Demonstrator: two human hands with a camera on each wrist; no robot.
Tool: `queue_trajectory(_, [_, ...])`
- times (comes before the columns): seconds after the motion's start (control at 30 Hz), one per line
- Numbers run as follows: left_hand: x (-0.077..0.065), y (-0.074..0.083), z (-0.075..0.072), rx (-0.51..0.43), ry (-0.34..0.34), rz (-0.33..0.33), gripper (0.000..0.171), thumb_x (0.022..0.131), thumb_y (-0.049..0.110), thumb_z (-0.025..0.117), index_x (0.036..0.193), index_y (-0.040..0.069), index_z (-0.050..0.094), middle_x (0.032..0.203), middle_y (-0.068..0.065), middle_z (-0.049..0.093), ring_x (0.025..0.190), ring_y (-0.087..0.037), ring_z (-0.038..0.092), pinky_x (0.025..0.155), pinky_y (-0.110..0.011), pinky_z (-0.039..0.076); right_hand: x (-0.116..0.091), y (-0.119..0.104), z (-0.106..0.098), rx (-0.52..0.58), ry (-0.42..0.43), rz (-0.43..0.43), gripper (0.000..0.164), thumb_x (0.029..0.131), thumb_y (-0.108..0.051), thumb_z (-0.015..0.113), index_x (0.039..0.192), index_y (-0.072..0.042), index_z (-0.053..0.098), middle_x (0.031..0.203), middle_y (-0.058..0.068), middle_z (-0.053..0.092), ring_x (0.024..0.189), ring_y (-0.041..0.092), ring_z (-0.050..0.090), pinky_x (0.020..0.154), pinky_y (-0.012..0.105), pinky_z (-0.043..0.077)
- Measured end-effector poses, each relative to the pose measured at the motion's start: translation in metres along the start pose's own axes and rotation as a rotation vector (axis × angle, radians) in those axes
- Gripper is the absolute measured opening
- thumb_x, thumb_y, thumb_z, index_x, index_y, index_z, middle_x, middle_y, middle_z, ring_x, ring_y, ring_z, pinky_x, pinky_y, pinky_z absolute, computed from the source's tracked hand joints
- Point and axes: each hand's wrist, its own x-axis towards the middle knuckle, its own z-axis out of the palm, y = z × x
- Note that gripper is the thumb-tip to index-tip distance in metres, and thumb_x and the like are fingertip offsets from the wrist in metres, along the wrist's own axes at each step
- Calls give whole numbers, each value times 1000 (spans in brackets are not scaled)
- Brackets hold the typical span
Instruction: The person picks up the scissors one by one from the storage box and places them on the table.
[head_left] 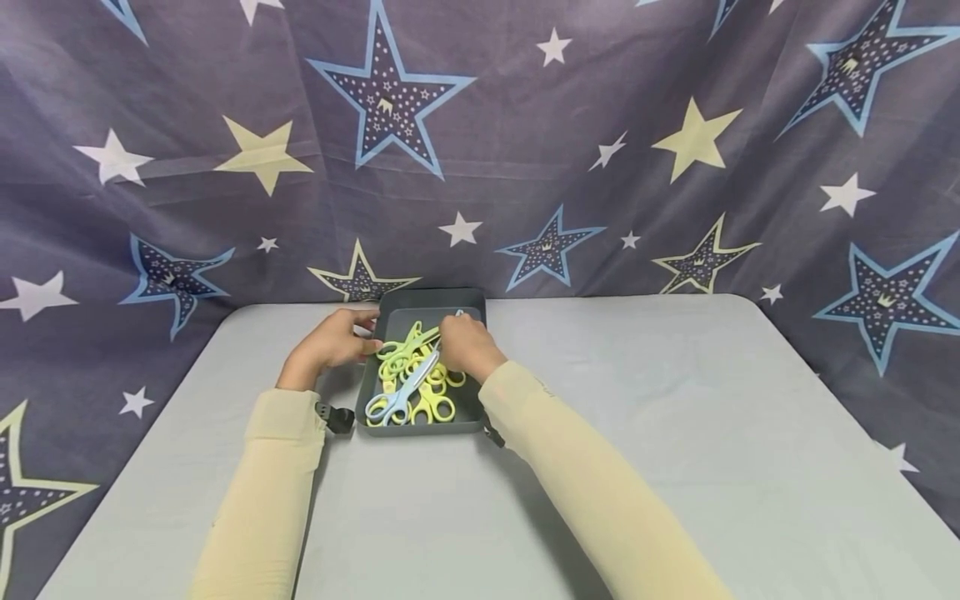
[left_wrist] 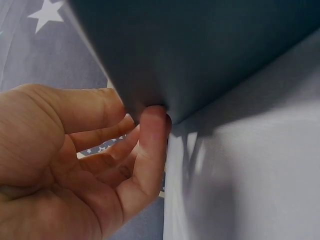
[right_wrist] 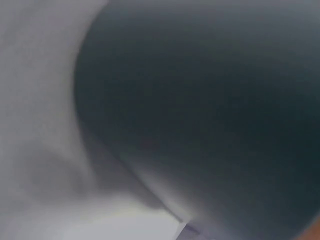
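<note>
A dark grey tray [head_left: 471, 417] holds several pairs of scissors on the table. Uppermost lies a pair of light blue scissors [head_left: 405, 390], its blades pointing up toward the right hand. Beneath and around it are yellow scissors [head_left: 433, 404], with yellow-green scissors [head_left: 405, 350] behind. My left hand [head_left: 335, 342] grips the tray's left wall near the back: in the left wrist view, the thumb is over the rim and a finger [left_wrist: 152, 140] presses the outer side. My right hand [head_left: 467, 343] reaches down into the tray among the scissors; its fingertips are hidden, so I cannot tell what they hold.
The tray stands at the back of a white-covered table [head_left: 637, 433], close to a purple curtain [head_left: 480, 183] printed with stars. The right wrist view is filled mostly by the tray's blurred outer wall [right_wrist: 200, 100]. A wrist camera [head_left: 339, 419] sits beside the tray's left side.
</note>
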Motion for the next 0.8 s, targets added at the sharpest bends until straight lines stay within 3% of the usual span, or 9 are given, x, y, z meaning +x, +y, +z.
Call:
queue_trajectory(0.13, [0,0,0,-2,3,0,69,95,2,68,155,-8,35,139,-37,50,85,-26,72,75,-33,63,3,0,0,-10,-14,-10,6,94,-6,66,96,-8,72,92,7,67,80,21,60,65,30,53])
queue_trajectory(0.37, [0,-1,1,-6,4,8,68,95,1,68,154,-9,35,138,-37,51,86,-25,71,75,-33,63,6,1,1,7,-34,-28,20,96,-7,65,115,-9,70,104,6,70,89,20,62,77,31,56])
queue_trajectory(0.63, [2,-2,2,-7,8,-14,68,95,2,68,154,-8,36,139,-35,51,88,-25,72,77,-32,63,8,0,-1,29,-32,-43,27,95,-6,67,122,-9,70,118,6,70,104,23,64,93,36,56])
queue_trajectory(0.8, [1,0,1,1,9,-18,68,96,2,67,154,-8,35,139,-35,51,89,-27,72,77,-33,63,9,1,0,42,-51,-56,20,96,-8,65,116,-10,68,112,5,69,96,21,62,87,34,56])
